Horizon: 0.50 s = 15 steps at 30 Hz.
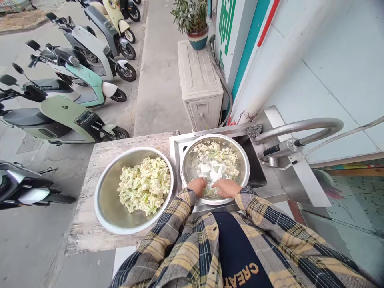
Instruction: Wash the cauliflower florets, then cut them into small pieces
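Both my hands are dipped in a steel basin [244, 162] of water that stands in the sink [257, 168]. Cauliflower florets [214, 156] float in that water. My left hand [197, 186] is at the near rim, its fingers curled down under the water. My right hand [225, 188] lies beside it, fingers reaching left into the water. What either hand holds is hidden by the water. A second steel basin [105, 200] on the wooden board [90, 228] to the left holds a heap of cauliflower florets [145, 184].
A curved tap [300, 128] with a black-handled sprayer [277, 150] reaches over the sink's right side, a steel scourer [255, 130] behind it. An air-conditioner unit [199, 84] with a potted plant [195, 20] stands beyond. Several scooters [57, 116] are parked at left.
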Available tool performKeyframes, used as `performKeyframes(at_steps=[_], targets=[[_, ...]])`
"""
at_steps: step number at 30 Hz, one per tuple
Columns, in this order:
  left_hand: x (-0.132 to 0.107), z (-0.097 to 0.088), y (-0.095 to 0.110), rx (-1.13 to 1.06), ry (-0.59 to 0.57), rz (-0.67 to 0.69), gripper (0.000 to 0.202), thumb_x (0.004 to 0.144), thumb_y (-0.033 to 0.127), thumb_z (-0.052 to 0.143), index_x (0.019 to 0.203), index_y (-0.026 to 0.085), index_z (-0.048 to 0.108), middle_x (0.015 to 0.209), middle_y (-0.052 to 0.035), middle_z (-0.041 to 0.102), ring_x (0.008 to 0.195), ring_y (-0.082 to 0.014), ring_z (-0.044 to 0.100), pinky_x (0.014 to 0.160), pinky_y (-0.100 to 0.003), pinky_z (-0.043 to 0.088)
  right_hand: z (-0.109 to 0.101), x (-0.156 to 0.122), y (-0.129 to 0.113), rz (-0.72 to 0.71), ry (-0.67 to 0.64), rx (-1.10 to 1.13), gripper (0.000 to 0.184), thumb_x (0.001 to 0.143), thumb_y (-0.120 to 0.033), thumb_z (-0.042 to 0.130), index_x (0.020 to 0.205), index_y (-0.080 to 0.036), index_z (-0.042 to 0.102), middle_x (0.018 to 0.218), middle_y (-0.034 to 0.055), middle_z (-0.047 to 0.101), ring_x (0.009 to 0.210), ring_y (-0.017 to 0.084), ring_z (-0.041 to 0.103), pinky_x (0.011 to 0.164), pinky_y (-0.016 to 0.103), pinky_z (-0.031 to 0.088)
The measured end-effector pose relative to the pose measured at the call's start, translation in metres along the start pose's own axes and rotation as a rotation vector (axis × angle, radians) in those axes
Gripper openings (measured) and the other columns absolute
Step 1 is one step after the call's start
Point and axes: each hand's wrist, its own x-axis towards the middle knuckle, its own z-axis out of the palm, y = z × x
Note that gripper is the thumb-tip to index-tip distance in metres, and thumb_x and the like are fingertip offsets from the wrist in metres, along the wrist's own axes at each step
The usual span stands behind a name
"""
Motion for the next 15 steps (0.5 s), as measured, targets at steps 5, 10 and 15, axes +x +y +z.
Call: performKeyframes(at_steps=[5,10,15], targets=[[-0.019,-0.049,-0.017,-0.736,0.2,-0.097,0.025,0.076,0.029,0.054,0.096,0.019,0.065,0.086,-0.0069,0.065,0.072,-0.0187,0.064,0.059,-0.027,0.05,0.013,0.005,0.002,0.075,-0.003,-0.032,0.03,0.062,-0.004,0.064,0.082,-0.022,0.076,0.087,0.0105,0.073,0.094,0.029,0.066,0.084,0.038,0.047],[-0.043,-0.08,-0.027,-1.121,0.285,-0.136,0.027,0.079,0.046,0.053,0.083,0.02,0.06,0.074,-0.0043,0.061,0.065,-0.0157,0.06,0.052,-0.024,0.048,-0.015,-0.001,0.028,0.024,-0.014,0.226,0.035,0.08,-0.025,0.054,0.11,-0.018,0.069,0.09,0.0054,0.073,0.085,0.02,0.067,0.076,0.031,0.05],[-0.033,-0.06,-0.019,-0.268,0.262,-0.135,0.014,0.075,0.034,0.063,0.077,0.02,0.063,0.064,-0.0024,0.056,0.069,-0.0197,0.06,0.064,-0.03,0.049,-0.03,-0.005,0.034,0.034,0.037,0.784,0.038,0.078,-0.034,0.059,0.11,-0.016,0.067,0.104,0.0058,0.07,0.097,0.021,0.063,0.09,0.035,0.047]])
